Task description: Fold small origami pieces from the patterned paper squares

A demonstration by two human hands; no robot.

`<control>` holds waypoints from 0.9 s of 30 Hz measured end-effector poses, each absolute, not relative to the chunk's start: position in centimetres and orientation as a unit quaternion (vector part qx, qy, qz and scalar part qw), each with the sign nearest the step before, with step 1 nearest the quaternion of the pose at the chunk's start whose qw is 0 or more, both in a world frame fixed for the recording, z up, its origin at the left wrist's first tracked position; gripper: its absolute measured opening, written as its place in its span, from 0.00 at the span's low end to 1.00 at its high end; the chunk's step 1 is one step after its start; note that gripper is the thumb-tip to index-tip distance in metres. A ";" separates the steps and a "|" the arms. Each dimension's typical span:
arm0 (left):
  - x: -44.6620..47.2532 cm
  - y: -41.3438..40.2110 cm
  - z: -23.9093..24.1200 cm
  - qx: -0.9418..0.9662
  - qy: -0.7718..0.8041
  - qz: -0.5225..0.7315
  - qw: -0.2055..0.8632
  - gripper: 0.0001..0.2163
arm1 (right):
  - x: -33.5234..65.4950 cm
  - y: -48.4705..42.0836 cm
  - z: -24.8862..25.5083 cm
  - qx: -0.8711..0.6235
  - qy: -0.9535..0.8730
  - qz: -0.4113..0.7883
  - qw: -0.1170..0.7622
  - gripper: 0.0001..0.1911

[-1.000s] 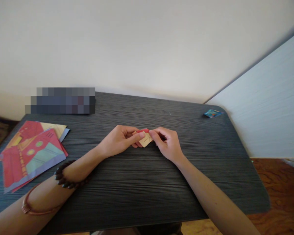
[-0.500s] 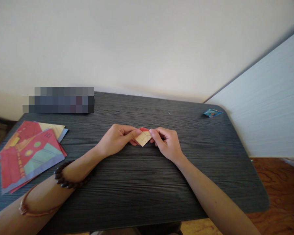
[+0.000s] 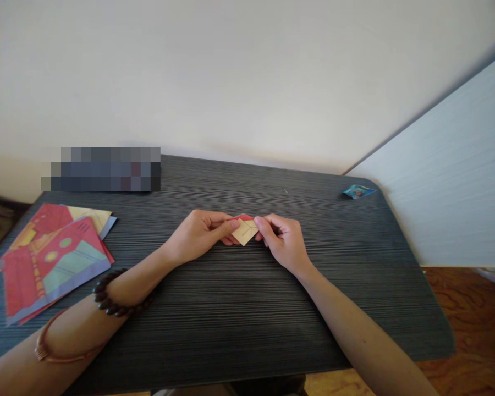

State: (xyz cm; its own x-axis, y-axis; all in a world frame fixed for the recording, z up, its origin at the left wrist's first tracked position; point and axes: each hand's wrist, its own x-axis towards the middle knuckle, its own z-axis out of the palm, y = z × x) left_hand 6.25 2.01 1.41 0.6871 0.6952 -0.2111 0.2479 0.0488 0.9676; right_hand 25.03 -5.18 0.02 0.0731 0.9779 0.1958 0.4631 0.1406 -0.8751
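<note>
A small piece of folded paper (image 3: 245, 232), cream with printed lines and a red upper edge, is held over the middle of the dark table. My left hand (image 3: 202, 234) pinches its left side, thumb on top and fingers behind. On the right side, my right hand (image 3: 281, 239) pinches it the same way. The lower corner of the paper points toward me. Parts of both its sides are hidden under my fingers.
Several printed paper sheets (image 3: 58, 261), mostly red, lie on the table (image 3: 214, 330) at the left. A blurred-out dark object (image 3: 107, 170) stands at the back left. Near the back right corner lies a small blue folded paper piece (image 3: 358, 191). A wall borders the far edge.
The folded paper is tilted slightly differently, with more of its red edge showing on both sides. Both hands keep their pinch and have hardly moved.
</note>
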 end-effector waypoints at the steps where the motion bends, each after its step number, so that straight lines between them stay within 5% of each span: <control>1: 6.3 1.9 1.3 0.667 0.354 0.187 0.628 0.13 | 25.0 -5.2 0.0 -0.590 -0.609 0.293 0.441 0.18; 5: 6.0 2.0 0.5 0.670 0.318 0.213 0.636 0.26 | 25.1 -5.2 -0.1 -0.611 -0.584 0.291 0.449 0.19; 11: 5.5 2.7 0.4 0.778 0.340 0.223 0.480 0.14 | 24.9 -5.1 -0.2 -0.612 -0.618 0.247 0.427 0.16; 14: 5.4 3.1 0.6 0.814 0.336 0.232 0.413 0.13 | 24.8 -5.0 0.0 -0.595 -0.644 0.223 0.425 0.09; 17: 5.2 3.4 0.5 0.846 0.313 0.245 0.355 0.13 | 25.1 -4.9 0.1 -0.569 -0.673 0.224 0.417 0.12; 27: 5.2 3.7 0.5 0.858 0.304 0.223 0.350 0.14 | 25.6 -4.9 -0.3 -0.548 -0.705 0.221 0.392 0.14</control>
State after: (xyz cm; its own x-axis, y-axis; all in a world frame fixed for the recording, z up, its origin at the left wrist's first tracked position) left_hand 5.20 3.70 0.53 0.7157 0.6777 0.1688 0.3662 -0.5699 0.7356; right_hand 25.64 -4.91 -0.26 -0.0921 0.9461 0.3104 0.6000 0.3015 -0.7410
